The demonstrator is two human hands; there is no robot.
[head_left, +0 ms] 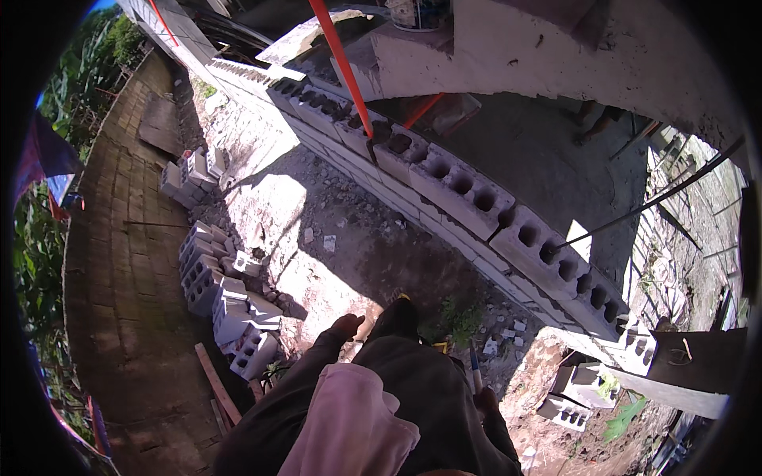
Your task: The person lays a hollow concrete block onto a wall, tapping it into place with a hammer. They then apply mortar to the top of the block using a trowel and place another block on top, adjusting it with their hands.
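Note:
My left hand hangs below its dark sleeve, over the sunlit ground beside my dark shoe. Its fingers are loosely apart and nothing shows in them. On the other side of my body, my right hand is closed on a slender tool with a blue-and-white shaft. The tool's narrow tip points away from me; its exact kind cannot be made out. A pink cloth hangs down my front. Neither hand touches the hollow-block wall, which runs from far left to near right.
Grey concrete blocks lie piled left, before a curved block wall. More blocks lie at the right. An orange pole leans on the hollow-block wall; a steel bar rises from it. Rubble litters the ground.

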